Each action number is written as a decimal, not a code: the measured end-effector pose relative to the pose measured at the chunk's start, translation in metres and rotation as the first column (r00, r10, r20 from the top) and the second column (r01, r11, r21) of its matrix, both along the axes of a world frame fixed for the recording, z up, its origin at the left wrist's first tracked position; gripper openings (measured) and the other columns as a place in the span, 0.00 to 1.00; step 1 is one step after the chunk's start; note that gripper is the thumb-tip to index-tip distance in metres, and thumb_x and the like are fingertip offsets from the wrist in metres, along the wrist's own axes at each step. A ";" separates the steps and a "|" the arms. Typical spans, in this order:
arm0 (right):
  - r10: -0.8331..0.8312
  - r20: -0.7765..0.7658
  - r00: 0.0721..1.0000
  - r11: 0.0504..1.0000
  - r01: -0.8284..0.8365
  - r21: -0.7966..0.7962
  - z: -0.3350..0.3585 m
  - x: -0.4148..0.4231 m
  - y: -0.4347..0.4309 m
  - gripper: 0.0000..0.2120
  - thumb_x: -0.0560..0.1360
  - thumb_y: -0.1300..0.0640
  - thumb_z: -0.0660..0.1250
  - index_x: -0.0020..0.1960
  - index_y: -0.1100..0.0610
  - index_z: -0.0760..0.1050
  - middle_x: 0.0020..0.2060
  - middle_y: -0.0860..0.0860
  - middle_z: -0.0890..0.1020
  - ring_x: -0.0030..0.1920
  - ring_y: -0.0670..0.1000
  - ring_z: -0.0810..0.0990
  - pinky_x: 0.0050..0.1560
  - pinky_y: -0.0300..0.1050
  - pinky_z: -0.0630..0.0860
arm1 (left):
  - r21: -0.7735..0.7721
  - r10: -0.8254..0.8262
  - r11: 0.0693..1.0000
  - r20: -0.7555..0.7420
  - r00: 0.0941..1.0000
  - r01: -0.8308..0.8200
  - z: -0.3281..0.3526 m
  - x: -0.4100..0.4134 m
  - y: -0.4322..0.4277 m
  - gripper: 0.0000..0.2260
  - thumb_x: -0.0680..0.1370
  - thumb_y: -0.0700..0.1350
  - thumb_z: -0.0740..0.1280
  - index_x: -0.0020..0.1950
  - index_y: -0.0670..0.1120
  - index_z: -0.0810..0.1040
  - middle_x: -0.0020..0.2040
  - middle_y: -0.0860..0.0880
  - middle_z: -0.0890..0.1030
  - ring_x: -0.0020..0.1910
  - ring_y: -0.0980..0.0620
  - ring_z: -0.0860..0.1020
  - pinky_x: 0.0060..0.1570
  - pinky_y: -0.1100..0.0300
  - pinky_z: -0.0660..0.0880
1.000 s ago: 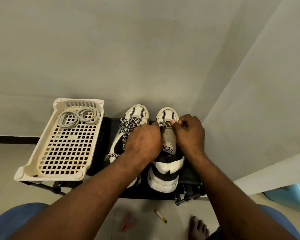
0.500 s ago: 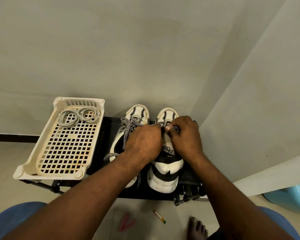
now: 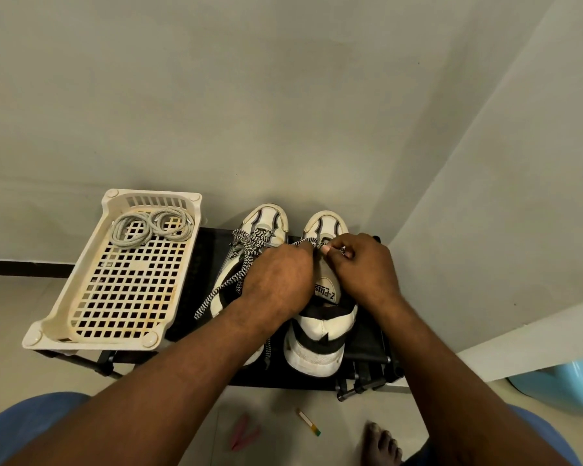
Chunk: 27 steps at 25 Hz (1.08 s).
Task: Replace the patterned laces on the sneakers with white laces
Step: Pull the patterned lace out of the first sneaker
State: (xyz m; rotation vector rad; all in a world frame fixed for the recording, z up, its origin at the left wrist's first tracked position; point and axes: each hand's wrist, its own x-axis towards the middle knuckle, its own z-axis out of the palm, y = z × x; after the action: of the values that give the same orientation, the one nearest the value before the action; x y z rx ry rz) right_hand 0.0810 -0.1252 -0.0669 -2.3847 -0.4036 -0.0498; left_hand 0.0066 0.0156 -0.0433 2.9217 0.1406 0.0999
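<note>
Two sneakers sit side by side on the black rack [image 3: 367, 344], toes toward its far edge and heels toward its near edge. My right hand [image 3: 364, 267] is over the right sneaker [image 3: 320, 341], thumb and forefinger pinching a strand of the patterned laces [image 3: 246, 250] close to the toe. My left hand [image 3: 280, 280] lies between the two shoes with its back to me. Its fingers curl down out of sight, and a strand runs to its edge, so I cannot tell whether it grips the lace or only rests there. That hand and forearm hide most of the left sneaker [image 3: 266, 223]; I see only its toe, part of its side and loose lace ends trailing toward the rack's near edge. The right sneaker's eyelets are covered by my hands; its tongue [image 3: 327, 290] stands up with a label I can only partly read.

At the rack's left end rests a cream plastic basket [image 3: 81, 311], and the white laces [image 3: 148, 227] lie coiled in it, toward the rack's far side. On the floor before the rack's near edge are a blurred pink object [image 3: 243, 432], a small stick [image 3: 308, 422] and my bare foot [image 3: 381, 445], cut off by the frame. Off the rack's right end, a blue tub [image 3: 566, 385] is only partly in view.
</note>
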 end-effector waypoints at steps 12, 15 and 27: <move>-0.087 -0.235 0.968 0.811 0.206 0.547 0.013 0.007 -0.006 0.03 0.83 0.53 0.67 0.51 0.52 0.76 0.40 0.48 0.83 0.40 0.49 0.81 0.47 0.47 0.77 | 0.019 0.003 1.000 0.006 1.000 -0.003 -0.004 0.000 0.000 0.14 0.83 0.43 0.62 0.69 0.46 0.74 0.54 0.43 0.84 0.51 0.41 0.82 0.46 0.49 0.75; 0.027 0.001 1.000 0.997 -0.027 -0.066 -0.004 0.002 -0.004 0.07 0.77 0.47 0.74 0.55 0.45 0.82 0.46 0.45 0.78 0.47 0.48 0.79 0.55 0.48 0.75 | 0.044 -0.006 0.999 0.020 1.000 0.005 -0.005 0.000 -0.001 0.14 0.83 0.45 0.64 0.69 0.47 0.73 0.53 0.44 0.83 0.51 0.42 0.82 0.43 0.52 0.71; 0.122 -0.329 0.936 0.444 0.245 0.862 0.030 0.008 -0.011 0.07 0.78 0.60 0.69 0.44 0.57 0.72 0.34 0.53 0.77 0.32 0.52 0.75 0.38 0.44 0.73 | 0.005 -0.018 1.000 0.042 0.999 0.018 -0.008 -0.001 0.000 0.15 0.82 0.45 0.64 0.69 0.48 0.73 0.52 0.45 0.84 0.49 0.41 0.82 0.48 0.47 0.78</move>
State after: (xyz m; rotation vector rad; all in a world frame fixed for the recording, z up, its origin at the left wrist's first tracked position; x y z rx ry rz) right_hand 0.0885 -0.1361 -0.0370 -1.2633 -0.0514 0.1065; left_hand 0.0051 0.0160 -0.0510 2.9225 0.1080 0.1588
